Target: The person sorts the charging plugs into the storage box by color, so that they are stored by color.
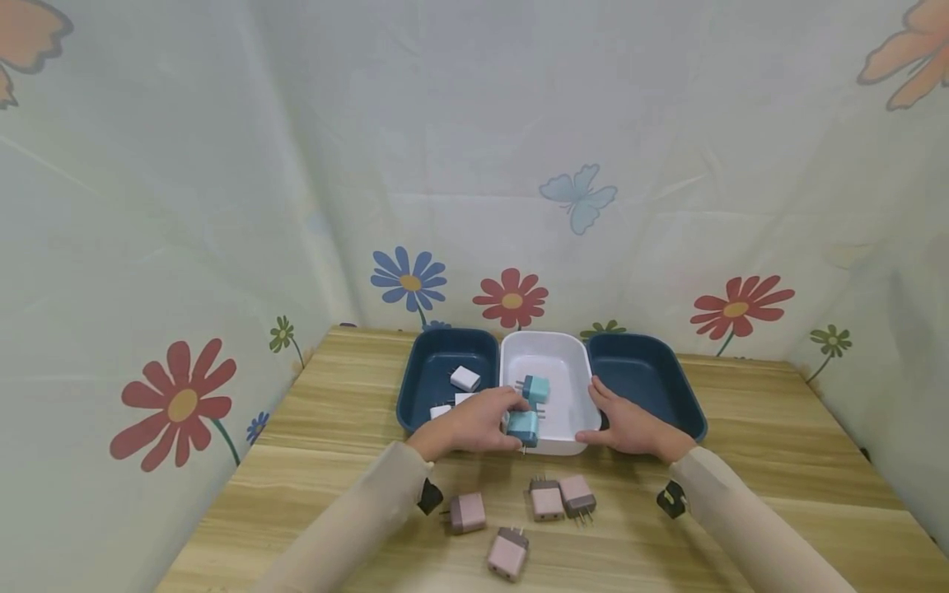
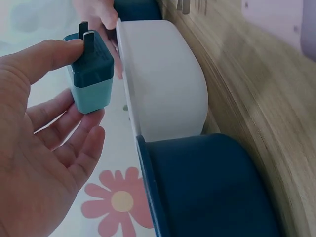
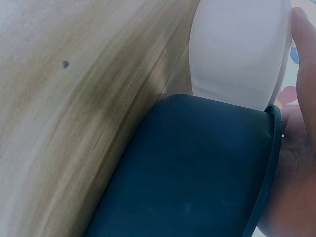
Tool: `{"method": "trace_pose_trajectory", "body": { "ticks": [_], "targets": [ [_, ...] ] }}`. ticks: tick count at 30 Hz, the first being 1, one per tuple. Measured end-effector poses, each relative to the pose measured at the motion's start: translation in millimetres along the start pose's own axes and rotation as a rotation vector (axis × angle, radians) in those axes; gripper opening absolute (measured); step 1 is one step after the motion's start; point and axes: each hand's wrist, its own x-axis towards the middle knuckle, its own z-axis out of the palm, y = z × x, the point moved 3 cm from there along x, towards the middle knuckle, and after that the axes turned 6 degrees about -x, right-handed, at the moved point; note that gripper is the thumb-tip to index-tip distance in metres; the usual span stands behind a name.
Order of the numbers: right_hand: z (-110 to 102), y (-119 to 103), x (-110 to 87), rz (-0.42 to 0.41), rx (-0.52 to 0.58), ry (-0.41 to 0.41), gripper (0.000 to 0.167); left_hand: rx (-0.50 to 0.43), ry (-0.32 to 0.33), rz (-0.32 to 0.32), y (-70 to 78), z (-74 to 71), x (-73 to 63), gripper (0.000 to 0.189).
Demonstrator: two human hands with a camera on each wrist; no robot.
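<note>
Between thumb and fingertips my left hand point(image 1: 482, 420) pinches a teal charger plug point(image 2: 91, 74) over the front of the white tray point(image 1: 567, 412). In the left wrist view its dark end with two metal prongs faces up. Another teal charger plug point(image 1: 535, 388) lies in the white tray, and prongs of a further one show beside the held plug. My right hand point(image 1: 630, 424) rests at the white tray's right front rim, thumb and fingers stretched out. In the right wrist view the thumb point(image 3: 299, 22) touches that rim.
Left of the white tray stands a dark blue tray point(image 1: 404, 395) with several white charger plugs point(image 1: 465, 379). A second dark blue tray point(image 1: 685, 395) adjoins on the right. Several pink charger plugs point(image 1: 508, 553) lie on the wooden table point(image 1: 334, 527) in front. A flowered curtain point(image 1: 460, 206) hangs behind.
</note>
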Motion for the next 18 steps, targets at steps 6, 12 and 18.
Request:
{"method": "trace_pose_trajectory", "body": {
  "ticks": [6,12,18],
  "targets": [
    [0,0,-0.2,-0.008,-0.002,0.006,0.104,-0.009,0.057,-0.039,-9.4,0.8,11.9,0.045],
    [-1,1,-0.5,-0.008,-0.004,0.008,0.105,-0.03,0.105,-0.077,-13.4,1.7,20.6,0.048],
    [0,2,-0.2,-0.002,-0.006,0.001,0.105,0.005,0.119,-0.098,-13.9,3.7,27.0,0.048]
  ]
}}
